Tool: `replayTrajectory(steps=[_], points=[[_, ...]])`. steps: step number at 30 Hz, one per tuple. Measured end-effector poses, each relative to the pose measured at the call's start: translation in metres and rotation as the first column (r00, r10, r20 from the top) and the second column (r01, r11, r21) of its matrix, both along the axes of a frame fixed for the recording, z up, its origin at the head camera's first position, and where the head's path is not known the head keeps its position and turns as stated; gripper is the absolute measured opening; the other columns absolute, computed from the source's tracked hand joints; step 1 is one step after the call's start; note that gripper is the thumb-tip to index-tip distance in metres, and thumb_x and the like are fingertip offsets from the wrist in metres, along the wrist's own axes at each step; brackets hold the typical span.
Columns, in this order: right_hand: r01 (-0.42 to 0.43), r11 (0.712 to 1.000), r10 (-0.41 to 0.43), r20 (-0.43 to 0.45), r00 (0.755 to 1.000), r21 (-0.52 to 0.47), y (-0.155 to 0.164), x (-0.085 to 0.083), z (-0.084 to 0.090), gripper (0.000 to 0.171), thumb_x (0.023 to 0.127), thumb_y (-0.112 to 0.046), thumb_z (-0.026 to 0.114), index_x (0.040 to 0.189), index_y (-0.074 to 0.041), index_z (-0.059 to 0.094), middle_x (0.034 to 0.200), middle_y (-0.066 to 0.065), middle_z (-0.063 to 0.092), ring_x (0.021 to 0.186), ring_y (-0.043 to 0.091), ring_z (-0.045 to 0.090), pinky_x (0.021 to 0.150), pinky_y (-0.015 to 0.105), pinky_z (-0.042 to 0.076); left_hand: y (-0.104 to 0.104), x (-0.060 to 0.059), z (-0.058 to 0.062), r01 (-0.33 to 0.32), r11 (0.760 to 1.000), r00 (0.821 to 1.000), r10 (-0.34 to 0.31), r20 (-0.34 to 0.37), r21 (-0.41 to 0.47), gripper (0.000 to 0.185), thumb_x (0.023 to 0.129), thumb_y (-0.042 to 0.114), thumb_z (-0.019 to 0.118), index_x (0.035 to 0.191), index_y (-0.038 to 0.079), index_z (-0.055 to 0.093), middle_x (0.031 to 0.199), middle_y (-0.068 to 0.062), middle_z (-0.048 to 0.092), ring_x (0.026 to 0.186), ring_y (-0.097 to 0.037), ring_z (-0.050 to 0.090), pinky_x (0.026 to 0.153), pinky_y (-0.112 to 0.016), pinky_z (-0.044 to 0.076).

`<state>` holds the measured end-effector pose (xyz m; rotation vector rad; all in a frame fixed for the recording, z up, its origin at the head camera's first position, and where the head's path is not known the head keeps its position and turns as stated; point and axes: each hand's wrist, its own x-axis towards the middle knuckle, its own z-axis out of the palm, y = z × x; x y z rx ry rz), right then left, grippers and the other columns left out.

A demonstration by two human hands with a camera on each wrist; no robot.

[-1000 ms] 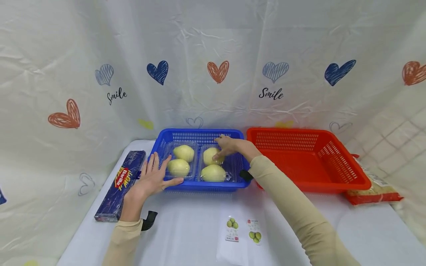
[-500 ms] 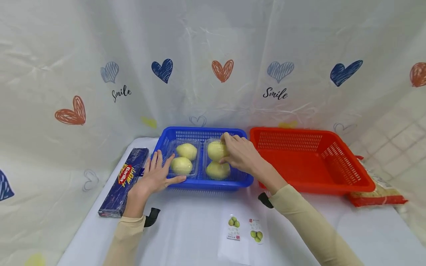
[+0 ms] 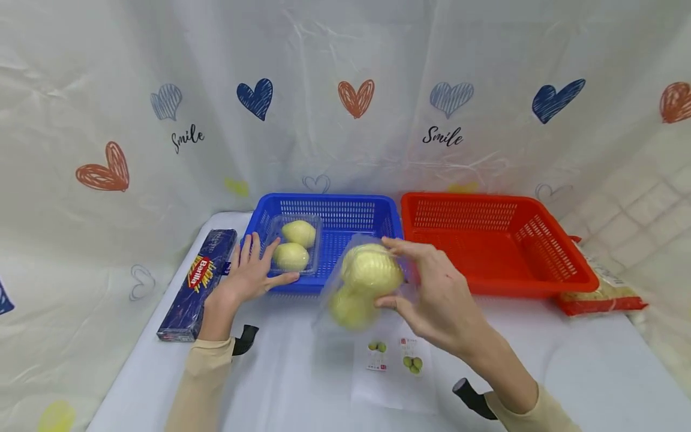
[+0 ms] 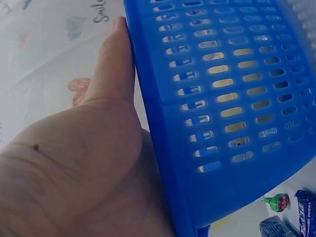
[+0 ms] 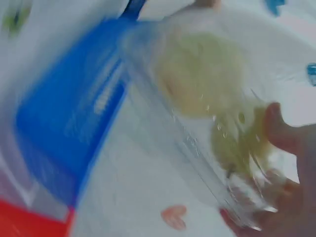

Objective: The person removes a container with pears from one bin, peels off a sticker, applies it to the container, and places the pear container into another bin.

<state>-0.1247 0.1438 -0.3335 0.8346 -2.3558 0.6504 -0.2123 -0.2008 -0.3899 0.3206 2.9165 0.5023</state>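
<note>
From the head camera, the right hand point(image 3: 437, 294) sits at centre frame with fingers and thumb curled round a clear clamshell pack of two yellow-green fruits point(image 3: 360, 287), lifted above the white tabletop point(image 3: 291, 384) just below the blue basket point(image 3: 332, 207). The pack's long axis runs from upper right down to lower left, one fruit above the other, and it lies to the left of the holding palm. The red basket point(image 3: 502, 246) stands to the right of the hand, well nearer this hand than the other. The left hand point(image 3: 249, 276) lies flat with fingers spread straight against the blue basket's lower left corner, gripping nothing; a second fruit pack point(image 3: 294, 246) rests inside it. A Barilla spaghetti box point(image 3: 198, 285) lies at the left

The left wrist camera shows the palm point(image 4: 74, 163) pressed along the blue slotted wall point(image 4: 232, 103)

The right wrist camera, blurred, shows the pack point(image 5: 207, 113) held at its lower right end by the fingers point(image 5: 284, 133)
</note>
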Motion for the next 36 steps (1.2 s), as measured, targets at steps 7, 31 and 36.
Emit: replayTrajectory(steps=[7, 31, 36], points=[[-0.070, 0.993, 0.015, 0.499, 0.866, 0.091, -0.011, 0.011, -0.034, 0.068, 0.079, -0.058, 0.082, 0.133, -0.027, 0.054, 0.131, -0.012, 0.065, 0.125, 0.013, 0.063, 0.103, 0.045, 0.054, -0.003, -0.005, -0.004, 0.003, 1.000, 1.000, -0.003, 0.002, 0.024, 0.106, 0.092, 0.072, 0.056, 0.166, 0.010, 0.013, 0.168, -0.035, -0.010, 0.158, -0.050, -0.012, 0.125, -0.069, -0.008], [-0.241, 0.966, 0.223, 0.779, 0.587, -0.094, 0.035, -0.025, -0.094, 0.049, 0.109, -0.040, 0.048, 0.148, -0.011, 0.052, 0.152, 0.012, 0.055, 0.142, 0.037, 0.051, 0.113, 0.062, 0.045, 0.003, -0.006, -0.002, 0.026, 1.000, 1.000, -0.027, 0.014, 0.011, 0.105, 0.092, 0.073, 0.055, 0.166, 0.011, 0.014, 0.169, -0.034, -0.004, 0.158, -0.049, -0.013, 0.126, -0.067, -0.013], [-0.187, 0.981, 0.103, 0.666, 0.739, 0.056, 0.064, -0.013, -0.103, 0.034, 0.106, -0.030, 0.056, 0.132, -0.012, 0.067, 0.134, 0.006, 0.068, 0.126, 0.031, 0.063, 0.105, 0.054, 0.053, 0.001, -0.004, 0.001, 0.034, 0.999, 0.999, -0.034, 0.030, 0.016, 0.098, 0.095, 0.067, 0.057, 0.166, 0.012, 0.017, 0.169, -0.034, -0.002, 0.156, -0.054, -0.015, 0.123, -0.071, -0.012]])
